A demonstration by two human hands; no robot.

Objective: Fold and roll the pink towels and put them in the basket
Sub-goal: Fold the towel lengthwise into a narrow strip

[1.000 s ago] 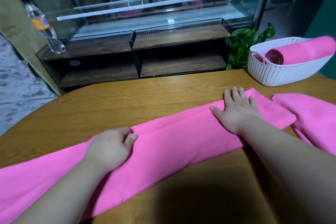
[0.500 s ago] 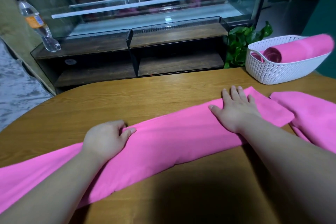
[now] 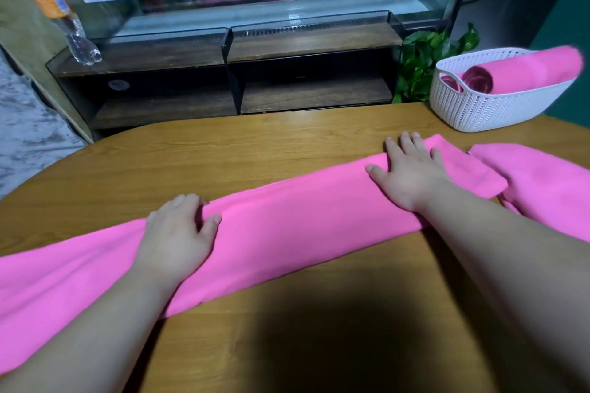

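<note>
The left hand (image 3: 178, 233) has slid a little along the folded towel (image 3: 287, 217) toward its far edge, while the right hand (image 3: 412, 175) stays flat and spread near the right end. The left fingers bend over that edge; I cannot tell whether they pinch it. The strip lies across the table (image 3: 255, 150), so this looks like smoothing, with rolling not yet begun. Count: two hands, one basket (image 3: 485, 108), one rolled towel (image 3: 526, 70) clearly inside it, one loose towel (image 3: 549, 182) waiting at the right
</note>
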